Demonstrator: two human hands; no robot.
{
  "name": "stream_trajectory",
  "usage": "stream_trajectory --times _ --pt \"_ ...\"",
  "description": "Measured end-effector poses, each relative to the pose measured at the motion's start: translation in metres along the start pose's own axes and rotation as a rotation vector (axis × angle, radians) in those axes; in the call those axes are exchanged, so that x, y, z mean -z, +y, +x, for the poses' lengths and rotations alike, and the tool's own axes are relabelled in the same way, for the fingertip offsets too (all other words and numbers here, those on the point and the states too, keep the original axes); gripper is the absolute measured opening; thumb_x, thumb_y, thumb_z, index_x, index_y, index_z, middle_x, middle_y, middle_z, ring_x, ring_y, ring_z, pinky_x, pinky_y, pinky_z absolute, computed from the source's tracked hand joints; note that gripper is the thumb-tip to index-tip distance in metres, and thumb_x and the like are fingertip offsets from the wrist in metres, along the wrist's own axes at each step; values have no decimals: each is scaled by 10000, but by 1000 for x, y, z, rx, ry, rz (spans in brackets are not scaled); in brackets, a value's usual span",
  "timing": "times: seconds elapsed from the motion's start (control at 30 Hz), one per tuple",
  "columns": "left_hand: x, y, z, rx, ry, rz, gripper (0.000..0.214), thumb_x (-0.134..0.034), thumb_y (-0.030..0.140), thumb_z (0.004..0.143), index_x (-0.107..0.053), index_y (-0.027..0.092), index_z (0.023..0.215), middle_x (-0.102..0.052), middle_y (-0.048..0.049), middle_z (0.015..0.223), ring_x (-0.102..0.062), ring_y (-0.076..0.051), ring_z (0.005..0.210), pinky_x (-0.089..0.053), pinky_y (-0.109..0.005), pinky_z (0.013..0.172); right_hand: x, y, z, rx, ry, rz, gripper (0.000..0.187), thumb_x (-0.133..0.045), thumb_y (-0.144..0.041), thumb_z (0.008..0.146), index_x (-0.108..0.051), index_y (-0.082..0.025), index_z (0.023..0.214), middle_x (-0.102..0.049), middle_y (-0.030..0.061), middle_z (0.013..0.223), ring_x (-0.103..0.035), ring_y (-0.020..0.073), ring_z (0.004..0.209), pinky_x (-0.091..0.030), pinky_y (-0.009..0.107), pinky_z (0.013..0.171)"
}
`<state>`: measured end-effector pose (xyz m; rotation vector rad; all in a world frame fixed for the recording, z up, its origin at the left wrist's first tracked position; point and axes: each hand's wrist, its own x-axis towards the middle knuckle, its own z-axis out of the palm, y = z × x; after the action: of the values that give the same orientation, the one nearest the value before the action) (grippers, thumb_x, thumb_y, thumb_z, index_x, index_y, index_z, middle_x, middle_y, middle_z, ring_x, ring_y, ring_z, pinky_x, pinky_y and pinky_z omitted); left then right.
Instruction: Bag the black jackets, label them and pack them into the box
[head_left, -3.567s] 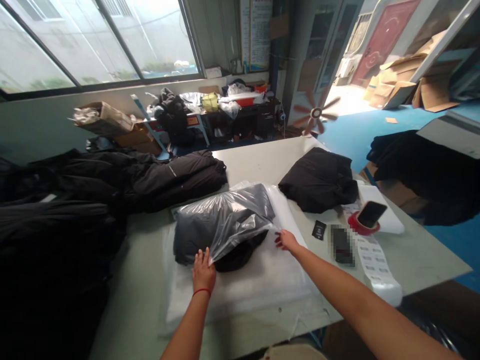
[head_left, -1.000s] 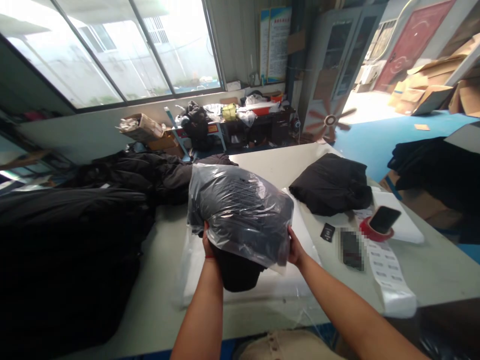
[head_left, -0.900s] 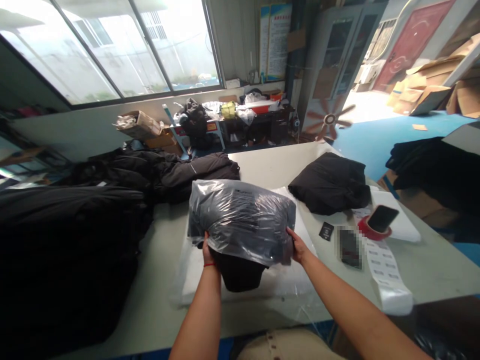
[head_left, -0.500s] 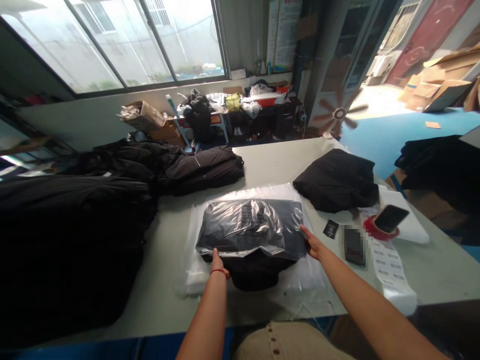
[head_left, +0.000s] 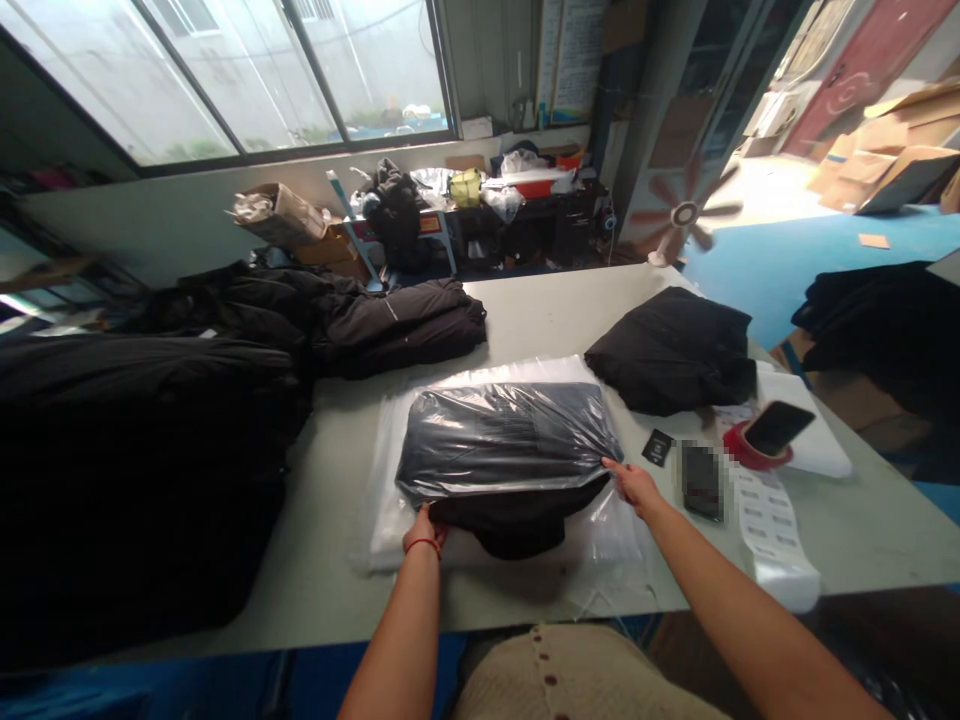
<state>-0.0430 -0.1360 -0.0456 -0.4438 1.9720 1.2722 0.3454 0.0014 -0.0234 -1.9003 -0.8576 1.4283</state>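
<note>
pale table [head_left: 525, 320]; heap of black garments [head_left: 135, 480] along its left side. stack of clear plastic [head_left: 386, 530] mid-table. on it, clear bag [head_left: 502, 440] lying flat, folded black garment [head_left: 517, 525] mostly inside, near edge bulging from the mouth. label strip [head_left: 772, 530] well to the right. left hand [head_left: 424, 530] grips the mouth's left corner; right hand [head_left: 637, 487] pinches its right. small black card [head_left: 658, 447] just beyond the right hand.

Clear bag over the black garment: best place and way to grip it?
Probably both ends of the near edge of the clear bag, pinched from the near side, one hand each: that edge looks open, with the black garment sticking out under it. The left hand is at one end, the right hand at the other.
</note>
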Motion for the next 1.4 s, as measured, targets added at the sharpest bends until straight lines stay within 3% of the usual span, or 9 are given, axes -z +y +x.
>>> stream_trajectory --times 0.17,0.27,0.33,0.53,0.7,0.93,1.03,1.2,1.4 --pt "38 0 -6 -260 232 416 432 -649 508 736 -604 138 954 -664 -141 879 -674 -299 792 -569 -420 612 -1 8 -18 617 385 -507 689 -659 -602 671 -541 -109 1137 -630 188 1067 -578 327 1027 -458 457 877" --pt "50 5 -14 -753 469 803 716 -737 444 658 -509 119 1253 -564 -226 1214 -584 -367 1081 -516 -497 832 -17 14 -45 1117 259 -748 693 -586 -498 769 -420 -147 1342 -493 193 1340 -409 351 1280 -278 529 1067" --pt "52 12 -17 -1039 465 1007 757 -725 362 678 -450 152 1351 -466 -219 1347 -500 -361 1195 -443 -501 941 -28 16 -58 1254 162 -910 725 -576 -362 765 -332 -185 1424 -406 158 1434 -310 336 1360 -181 528 1119" --pt "55 54 -9 -1193 307 1258 345 -578 284 804 -637 189 1130 -586 -153 1217 -529 -304 1115 -398 -436 920 -27 -7 -56 1172 380 -1019 501 -553 -185 715 -518 -159 1214 -538 144 1235 -415 291 1227 -191 470 1104" --pt "73 83 6 -1137 268 1052 274 -459 350 901 -684 205 957 -686 -87 942 -607 -253 950 -424 -372 845 6 -33 -63 1133 448 -975 137 -511 -252 831 -619 -187 886 -611 87 939 -495 248 965 -278 397 978" --pt "94 63 11 -1055 82 867 259 -492 303 861 -620 236 1076 -688 -67 978 -625 -241 942 -453 -342 847 22 -1 -94 960 406 -899 261 -479 -199 787 -700 -193 926 -655 86 970 -538 239 956 -321 379 934" --pt "94 37 1 -1249 40 898 296 -515 245 823 -597 186 1102 -638 -129 1094 -559 -279 1102 -397 -406 993 -1 25 -113 920 324 -803 287 -447 -196 788 -697 -183 926 -677 96 936 -573 243 935 -395 383 910" --pt "74 2 -27 -1571 -653 1157 300 -469 184 838 -654 244 1066 -646 -79 1093 -539 -236 1117 -367 -395 1040 -72 46 -136 1061 -90 -784 333 -447 -185 821 -702 -190 1035 -697 92 1106 -592 238 1095 -418 413 1000" --pt "31 -6 -50 -1711 -943 1246 476 -518 273 847 -548 224 1319 -561 -81 1342 -452 -243 1257 -329 -413 1085 -123 17 -119 1039 -72 -1015 508 -467 -164 861 -512 -142 1366 -437 145 1473 -337 278 1396 -227 530 1149"
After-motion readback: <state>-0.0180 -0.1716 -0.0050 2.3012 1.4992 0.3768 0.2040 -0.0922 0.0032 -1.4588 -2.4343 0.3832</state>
